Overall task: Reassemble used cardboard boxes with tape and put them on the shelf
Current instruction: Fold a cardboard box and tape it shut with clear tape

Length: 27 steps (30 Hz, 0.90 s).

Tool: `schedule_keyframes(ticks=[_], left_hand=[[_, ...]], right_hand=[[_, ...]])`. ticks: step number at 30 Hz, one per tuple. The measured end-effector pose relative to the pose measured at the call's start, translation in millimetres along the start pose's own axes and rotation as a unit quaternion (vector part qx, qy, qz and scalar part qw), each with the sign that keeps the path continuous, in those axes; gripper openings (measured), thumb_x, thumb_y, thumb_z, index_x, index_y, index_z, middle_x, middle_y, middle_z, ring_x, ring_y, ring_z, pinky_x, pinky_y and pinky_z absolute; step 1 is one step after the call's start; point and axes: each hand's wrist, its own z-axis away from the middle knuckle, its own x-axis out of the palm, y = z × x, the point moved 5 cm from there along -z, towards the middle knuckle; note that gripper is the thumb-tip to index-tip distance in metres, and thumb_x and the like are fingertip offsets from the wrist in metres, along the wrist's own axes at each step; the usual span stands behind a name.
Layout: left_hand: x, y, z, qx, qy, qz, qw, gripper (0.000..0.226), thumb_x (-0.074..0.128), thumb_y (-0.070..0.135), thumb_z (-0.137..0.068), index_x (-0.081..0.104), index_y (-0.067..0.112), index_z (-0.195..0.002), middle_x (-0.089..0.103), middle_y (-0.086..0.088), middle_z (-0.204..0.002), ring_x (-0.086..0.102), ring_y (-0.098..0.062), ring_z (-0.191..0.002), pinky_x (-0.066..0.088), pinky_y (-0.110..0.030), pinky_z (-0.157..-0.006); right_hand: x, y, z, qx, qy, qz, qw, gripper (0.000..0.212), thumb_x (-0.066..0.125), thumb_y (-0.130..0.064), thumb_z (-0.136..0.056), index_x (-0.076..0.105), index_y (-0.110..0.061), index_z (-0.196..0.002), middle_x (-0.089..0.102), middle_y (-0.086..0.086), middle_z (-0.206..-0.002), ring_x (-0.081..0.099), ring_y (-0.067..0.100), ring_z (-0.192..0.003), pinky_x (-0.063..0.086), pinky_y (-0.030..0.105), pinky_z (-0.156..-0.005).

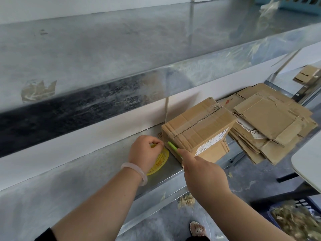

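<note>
Cardbd box (199, 126) lengthwise along shelf (86, 171)

both forearms are bare, from the elbows down to the left hand (145, 152) and the right hand (206, 174). a smooth, pale, milky bangle (139, 170) sits on the left wrist; it is rounded, plain and slightly see-through. the edge of a dark sleeve (46, 234) shows on the upper left arm in the bottom corner. lower down, one foot wears a tan open sandal (198, 230) with a small ornament on its strap.
</note>
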Motion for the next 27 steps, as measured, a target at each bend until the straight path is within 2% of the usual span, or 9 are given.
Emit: schedule_keyframes(ticks=[3, 8, 12, 15, 17, 19, 22, 24, 27], left_hand=[[-1, 2, -2, 0.009, 0.006, -0.008, 1.000, 0.016, 0.073, 0.024, -0.083, 0.067, 0.031, -0.070, 0.066, 0.007, -0.087, 0.059, -0.011, -0.085, 0.037, -0.022, -0.073], [3, 1, 1, 0.013, -0.002, -0.017, 1.000, 0.013, 0.072, 0.023, -0.084, 0.069, 0.028, -0.073, 0.063, 0.007, -0.089, 0.056, -0.009, -0.084, 0.034, -0.020, -0.072], [-1, 1, -1, 0.015, 0.010, -0.011, 1.000, 0.016, 0.072, 0.023, -0.084, 0.068, 0.030, -0.070, 0.066, 0.008, -0.086, 0.059, -0.010, -0.085, 0.038, -0.022, -0.073], [6, 4, 6, 0.038, -0.004, -0.023, 0.999, 0.020, 0.073, 0.022, -0.083, 0.064, 0.033, -0.069, 0.061, 0.009, -0.086, 0.055, -0.009, -0.085, 0.035, -0.021, -0.073], [5, 1, 7, 0.043, 0.000, -0.009, 0.999, 0.021, 0.073, 0.021, -0.082, 0.065, 0.035, -0.069, 0.064, 0.008, -0.088, 0.057, -0.010, -0.087, 0.038, -0.021, -0.076], [-5, -6, 2, 0.027, 0.029, 0.000, 0.999, 0.013, 0.073, 0.022, -0.082, 0.070, 0.030, -0.073, 0.069, 0.005, -0.090, 0.061, -0.013, -0.091, 0.044, -0.026, -0.082], [-22, -16, -7, 0.040, 0.055, -0.044, 0.997, 0.004, 0.073, 0.020, -0.084, 0.074, 0.021, -0.080, 0.070, -0.001, -0.093, 0.061, -0.018, -0.096, 0.040, -0.024, -0.083], [-27, -18, -9, 0.076, 0.044, -0.099, 0.991, 0.004, 0.072, 0.021, -0.085, 0.075, 0.020, -0.086, 0.067, 0.000, -0.094, 0.058, -0.017, -0.096, 0.038, -0.022, -0.081], [-32, -27, -5, 0.115, 0.036, -0.152, 0.981, 0.007, 0.072, 0.023, -0.086, 0.076, 0.023, -0.091, 0.061, 0.005, -0.098, 0.059, -0.014, -0.091, 0.047, -0.029, -0.082]], right_hand=[[-3, 2, 1, 0.009, -0.048, 0.014, 0.999, 0.063, 0.043, -0.010, -0.097, 0.019, -0.035, -0.150, 0.053, -0.006, -0.081, 0.055, 0.017, -0.063, 0.051, 0.029, -0.057], [-3, 1, -10, 0.026, -0.069, 0.040, 0.996, 0.058, 0.042, -0.013, -0.100, 0.018, -0.035, -0.147, 0.061, -0.004, -0.095, 0.061, 0.020, -0.072, 0.050, 0.030, -0.059], [-3, 2, -9, 0.019, -0.082, 0.047, 0.995, 0.056, 0.044, -0.012, -0.100, 0.019, -0.034, -0.146, 0.061, -0.003, -0.092, 0.060, 0.018, -0.070, 0.054, 0.030, -0.062], [10, 12, -14, 0.037, -0.109, 0.066, 0.991, 0.043, 0.043, -0.010, -0.098, 0.033, -0.029, -0.134, 0.051, -0.004, -0.078, 0.055, 0.020, -0.068, 0.048, 0.032, -0.059], [18, 24, -13, 0.067, -0.137, 0.066, 0.986, 0.039, 0.039, -0.010, -0.097, 0.037, -0.028, -0.132, 0.045, -0.004, -0.075, 0.050, 0.023, -0.069, 0.044, 0.033, -0.061], [25, 30, -7, 0.073, -0.128, 0.052, 0.988, 0.039, 0.037, -0.012, -0.098, 0.034, -0.031, -0.133, 0.047, -0.004, -0.075, 0.052, 0.025, -0.066, 0.047, 0.033, -0.060], [26, 23, -4, 0.037, -0.078, 0.008, 0.996, 0.037, 0.039, -0.024, -0.102, 0.029, -0.036, -0.136, 0.059, -0.003, -0.075, 0.061, 0.026, -0.064, 0.057, 0.035, -0.061], [24, 16, -8, -0.006, -0.033, -0.011, 0.999, 0.037, 0.040, -0.028, -0.102, 0.037, -0.035, -0.138, 0.064, -0.003, -0.078, 0.063, 0.026, -0.063, 0.056, 0.036, -0.058], [25, 10, -15, -0.054, -0.023, -0.013, 0.998, 0.040, 0.037, -0.028, -0.104, 0.039, -0.034, -0.144, 0.061, -0.003, -0.078, 0.059, 0.024, -0.064, 0.048, 0.032, -0.056]])
